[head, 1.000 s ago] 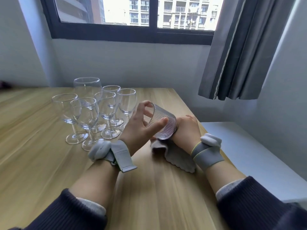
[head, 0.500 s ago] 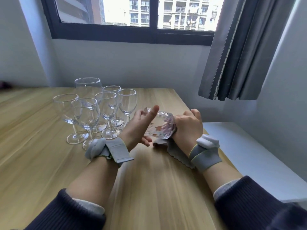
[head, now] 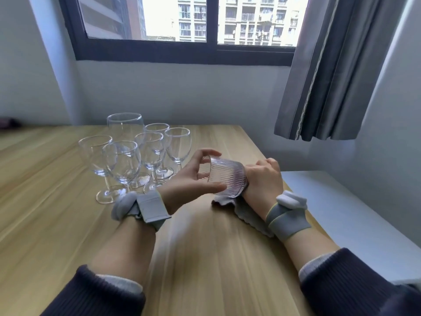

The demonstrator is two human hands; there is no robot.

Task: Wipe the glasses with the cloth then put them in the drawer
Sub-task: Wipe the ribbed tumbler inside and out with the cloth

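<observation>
Ribbed glass (head: 227, 176) on its side, up off the table (head: 57, 213), between both hands. Left hand (head: 189, 181) curled round the open end: thumb now under the glass near the base, fingers (head: 206, 153) arched over the rim. Half a second ago, thumb up high across the top; now down low. Glass turned a bit since then, with no dark patches showing through it now. Right hand (head: 262, 179) pressed on the bottom end with the cloth (head: 246, 213), fingers curled, gripping cloth. Cloth hanging down from under the glass to the table, much as before. Right hand in nearly the same spot as before.

Six stem glasses (head: 136, 156) standing together on the table, just left of the left hand, not moved. Grey bands on both wrists. White shelf (head: 353, 220) beside the table on the right. Grey curtain (head: 337, 69) hanging by the window (head: 182, 26).
</observation>
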